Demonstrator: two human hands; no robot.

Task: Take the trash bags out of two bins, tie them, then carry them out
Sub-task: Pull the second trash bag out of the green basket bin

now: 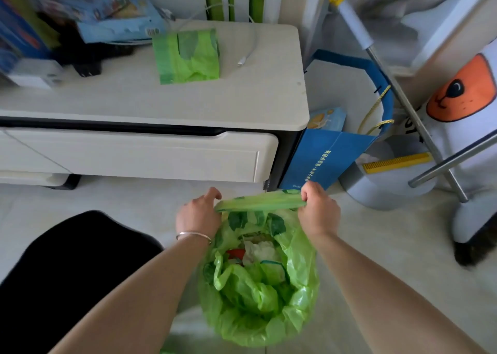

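Both hands (198, 214) (318, 209) pinch crinkled green plastic trash bag (258, 286) taut.

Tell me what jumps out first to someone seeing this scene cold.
The bright green trash bag hangs open at centre, its rim stretched taut between the left hand and right hand, rubbish visible inside. Beyond it, folded green bags lie on the pale cabinet, with a blue paper bag beside it.

The trash bag (258, 281) at lower centre is translucent lime green with darker green leaf prints (white and red scraps show inside). Upper centre, a folded bag (188, 56) shares that green. At right, a blue paper bag (322, 160) carries pale lettering.
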